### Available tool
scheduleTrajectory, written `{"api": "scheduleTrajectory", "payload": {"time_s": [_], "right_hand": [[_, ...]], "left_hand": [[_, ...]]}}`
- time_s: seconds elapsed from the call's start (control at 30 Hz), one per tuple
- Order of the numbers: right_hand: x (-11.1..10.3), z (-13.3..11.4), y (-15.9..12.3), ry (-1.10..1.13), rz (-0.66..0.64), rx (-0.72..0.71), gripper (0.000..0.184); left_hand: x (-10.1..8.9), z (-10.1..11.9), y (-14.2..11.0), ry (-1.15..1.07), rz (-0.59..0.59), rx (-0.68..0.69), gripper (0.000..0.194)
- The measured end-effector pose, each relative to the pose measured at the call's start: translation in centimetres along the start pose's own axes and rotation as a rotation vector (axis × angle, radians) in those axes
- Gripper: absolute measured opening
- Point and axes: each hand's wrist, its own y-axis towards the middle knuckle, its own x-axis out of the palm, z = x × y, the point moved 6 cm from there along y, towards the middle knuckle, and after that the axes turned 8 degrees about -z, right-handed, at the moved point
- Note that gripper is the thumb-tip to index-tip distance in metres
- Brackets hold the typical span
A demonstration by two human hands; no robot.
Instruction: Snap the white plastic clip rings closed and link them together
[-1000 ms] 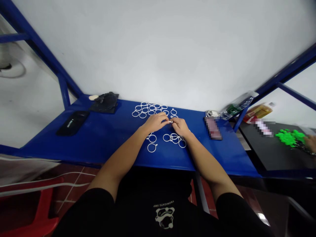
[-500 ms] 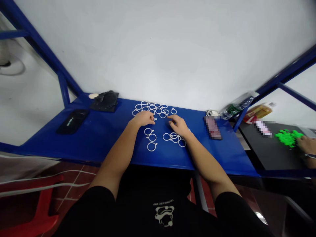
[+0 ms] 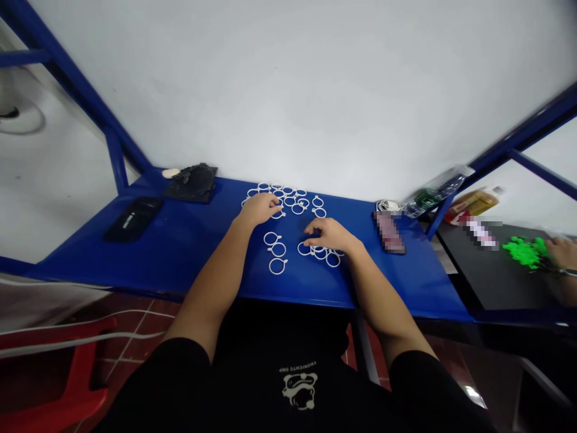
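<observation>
Several thin white plastic rings, each with a small tab, lie in a cluster at the back of the blue table. My left hand is over the cluster's left front, thumb and fingers slightly apart beside one ring. Bent with a gap between thumb and fingers, my right hand hovers above a nearer group of overlapping rings and partly hides them. Nothing shows in its grasp. Three rings form a short column between my forearms. Two more rings lie beyond my right hand.
A black phone-like object and a crumpled black bag lie left. To the right are a blurred-out phone-shaped item, a white cable and a plastic bottle. Another person's hand touches green pieces on a black table.
My right hand has drawn back toward me over the nearer rings, and a ring now shows where its fingers were. My left hand has shifted slightly away from me and its fingers have loosened.
</observation>
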Motion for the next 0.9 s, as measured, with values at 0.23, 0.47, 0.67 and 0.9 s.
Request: {"api": "scheduleTrajectory", "payload": {"time_s": [0.23,0.47,0.67,0.9], "right_hand": [[2.2,-0.3,0.5,0.033,-0.159,-0.009,0.005],[0.4,1.6,0.5,-0.022,0.182,0.219,0.006],[-0.9,4.5,0.0,0.499,0.517,0.315,0.018],[-1.4,2.5,-0.5,0.357,0.601,0.174,0.036]], "left_hand": [[1.8,5.3,0.1,-0.075,-0.087,0.146,0.013],[3.6,10.7,-1.2,-0.072,-0.122,0.283,0.029],[3.3,13.1,-2.0,-0.120,-0.044,0.417,0.035],[3.1,11.7,-1.5,-0.055,0.060,0.404,0.019]]}}
